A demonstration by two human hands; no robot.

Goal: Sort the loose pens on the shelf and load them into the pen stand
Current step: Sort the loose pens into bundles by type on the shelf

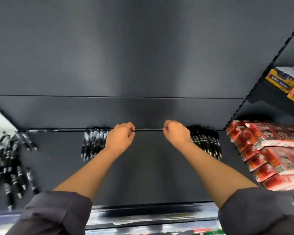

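Both my arms reach to the back of the dark shelf (pixel 143 167). My left hand (pixel 120 138) and my right hand (pixel 176 133) are curled, and each pinches one end of a thin black pen (pixel 148 130) held level along the shelf's back edge. A neat row of black pens (pixel 93 143) lies just left of my left hand, partly hidden by it. A second row of black pens (pixel 204 141) lies behind my right wrist. A loose heap of black pens (pixel 8 167) is scattered at the far left. No pen stand is in view.
Stacked red boxes (pixel 270 155) fill the right end of the shelf. Yellow boxes (pixel 287 83) stand on a higher shelf at the upper right. The dark back panel (pixel 126 56) rises behind the shelf. A blurred lower shelf edge (pixel 151 216) runs along the bottom.
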